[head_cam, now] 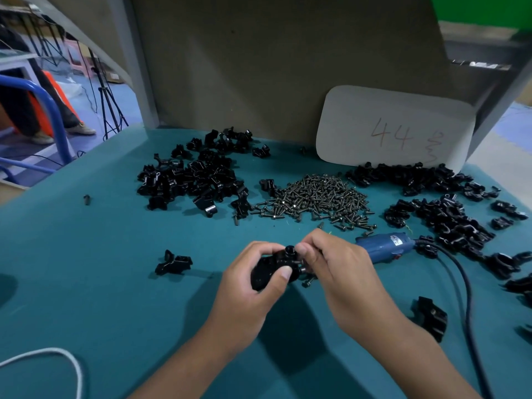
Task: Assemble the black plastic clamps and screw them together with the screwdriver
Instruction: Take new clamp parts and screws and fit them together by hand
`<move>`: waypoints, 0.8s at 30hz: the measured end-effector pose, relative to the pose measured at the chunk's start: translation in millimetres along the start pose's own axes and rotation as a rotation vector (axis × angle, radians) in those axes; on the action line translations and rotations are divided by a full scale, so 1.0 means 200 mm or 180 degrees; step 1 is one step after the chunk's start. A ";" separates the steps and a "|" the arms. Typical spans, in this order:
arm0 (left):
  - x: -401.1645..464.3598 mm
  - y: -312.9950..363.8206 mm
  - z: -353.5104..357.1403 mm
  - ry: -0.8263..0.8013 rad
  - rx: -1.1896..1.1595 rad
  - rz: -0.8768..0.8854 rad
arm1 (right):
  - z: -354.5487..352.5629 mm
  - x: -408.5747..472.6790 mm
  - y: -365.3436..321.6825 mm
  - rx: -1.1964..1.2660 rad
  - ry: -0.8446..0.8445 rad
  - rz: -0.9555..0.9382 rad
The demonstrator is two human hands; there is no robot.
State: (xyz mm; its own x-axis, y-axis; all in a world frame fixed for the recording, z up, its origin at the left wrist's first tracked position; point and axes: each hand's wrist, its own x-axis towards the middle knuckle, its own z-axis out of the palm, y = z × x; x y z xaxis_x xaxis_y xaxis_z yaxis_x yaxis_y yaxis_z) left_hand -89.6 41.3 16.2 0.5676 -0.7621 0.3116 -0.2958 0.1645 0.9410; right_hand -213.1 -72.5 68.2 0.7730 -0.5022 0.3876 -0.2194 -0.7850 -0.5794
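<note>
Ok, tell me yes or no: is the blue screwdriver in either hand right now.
No, the blue screwdriver lies on the green table behind the right hand, while both hands hold a black clamp.

Screw pile (313, 197) lies between two clamp heaps (193, 174), seemingly apart.

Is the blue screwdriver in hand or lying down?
Lying down: the blue screwdriver rests on the table, behind the right hand, ungripped.

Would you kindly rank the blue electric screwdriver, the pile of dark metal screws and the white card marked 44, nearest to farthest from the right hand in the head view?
From the right hand:
1. Blue electric screwdriver, lying just right of it.
2. Pile of dark metal screws, beyond it, mid-table.
3. White card marked 44, leaning at the back right.
</note>
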 end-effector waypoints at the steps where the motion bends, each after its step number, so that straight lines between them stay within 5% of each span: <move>1: 0.00 0.00 0.01 -0.0029 -0.0033 -0.0033 | 0.00 0.00 0.00 0.0057 -0.0017 0.0039; 5: 0.01 0.01 0.00 0.0041 -0.0211 -0.0161 | -0.02 -0.02 0.03 0.0459 -0.0173 0.0322; 19: 0.00 -0.01 0.02 -0.0140 0.0120 -0.0020 | 0.02 -0.08 0.08 0.0114 -0.0192 0.0139; 24: 0.00 0.00 0.01 -0.0153 0.0086 -0.0059 | 0.01 -0.11 0.12 -0.0086 -0.0604 -0.0058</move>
State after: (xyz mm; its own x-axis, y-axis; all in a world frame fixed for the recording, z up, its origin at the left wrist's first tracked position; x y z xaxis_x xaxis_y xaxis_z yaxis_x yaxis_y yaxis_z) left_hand -91.5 40.2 15.4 0.5359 -0.7941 0.2868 -0.3065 0.1335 0.9425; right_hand -233.6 -79.8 44.1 0.8748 -0.4125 0.2542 -0.2184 -0.8040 -0.5531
